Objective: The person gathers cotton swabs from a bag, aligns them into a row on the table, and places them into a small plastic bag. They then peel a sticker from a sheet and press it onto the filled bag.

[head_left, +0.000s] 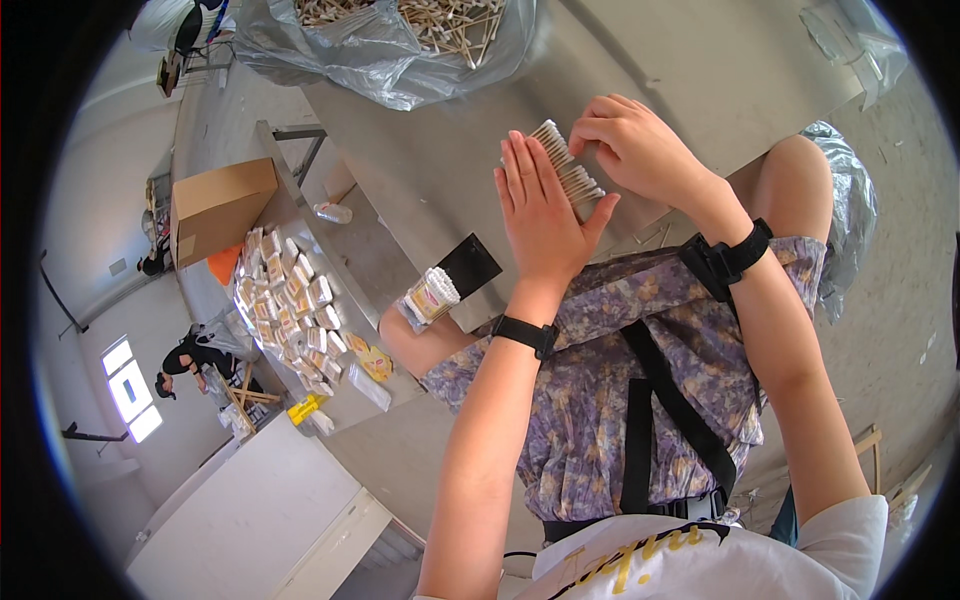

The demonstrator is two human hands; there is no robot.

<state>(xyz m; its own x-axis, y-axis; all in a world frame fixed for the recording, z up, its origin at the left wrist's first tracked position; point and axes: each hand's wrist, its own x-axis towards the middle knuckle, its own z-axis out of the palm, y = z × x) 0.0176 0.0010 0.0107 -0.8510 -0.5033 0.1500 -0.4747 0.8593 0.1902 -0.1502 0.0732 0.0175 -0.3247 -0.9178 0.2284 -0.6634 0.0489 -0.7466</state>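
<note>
1. Pale walls and 1 bright window (130,392) are seen in the background, where a person in dark clothing (195,360) is bent forward.
2. Most of the space before the seated person is taken up by a metal table (690,50), its near edge running close to the lap.
3. On it, toward the near edge, a row of cotton swabs (577,183) is laid side by side, white tips lined up on the side toward the right hand.
4. The row is partly covered by the left hand (545,215), which is held flat, its fingers straight and close together, its thumb spread apart.
5. The right hand (638,150) is held just beside the tips, fingers curled inward; whether a swab is pinched there cannot be told.
6. Black bands are worn on both wrists.
7. Toward the far edge, loose swabs (450,25) are held in a grey plastic bag (400,70).
8. By the near left corner, a black rectangle (470,262) is seen, with 1 filled swab pack (432,295) just beside it.
9. Beyond the left edge, a second table (352,412) is heaped with packs (285,300); a cardboard box (220,212) is placed at its far end.
</note>
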